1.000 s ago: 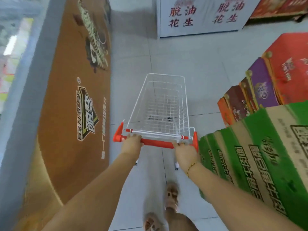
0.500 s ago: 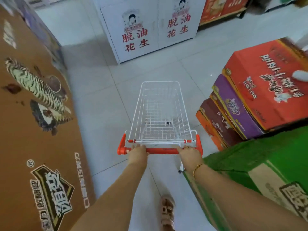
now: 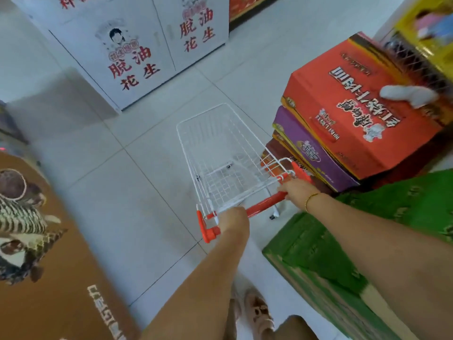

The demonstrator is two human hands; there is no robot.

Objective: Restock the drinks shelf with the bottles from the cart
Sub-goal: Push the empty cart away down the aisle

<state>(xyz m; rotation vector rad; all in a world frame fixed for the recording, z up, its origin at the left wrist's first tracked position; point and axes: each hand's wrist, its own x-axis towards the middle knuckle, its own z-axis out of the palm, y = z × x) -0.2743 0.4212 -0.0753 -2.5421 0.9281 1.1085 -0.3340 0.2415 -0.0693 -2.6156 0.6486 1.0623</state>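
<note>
Two hands curl round red handle (image 3: 264,204): left hand (image 3: 232,218), right hand (image 3: 297,192); white wire cart (image 3: 220,173) perhaps touching boxes (image 3: 306,143).

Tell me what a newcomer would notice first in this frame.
The white wire cart sits mid-frame on the tiled floor, with no bottles showing in its basket. The left hand and right hand grip its red handle. A big red box looms close on the cart's right, and a white cabinet with red lettering stands ahead.
</note>
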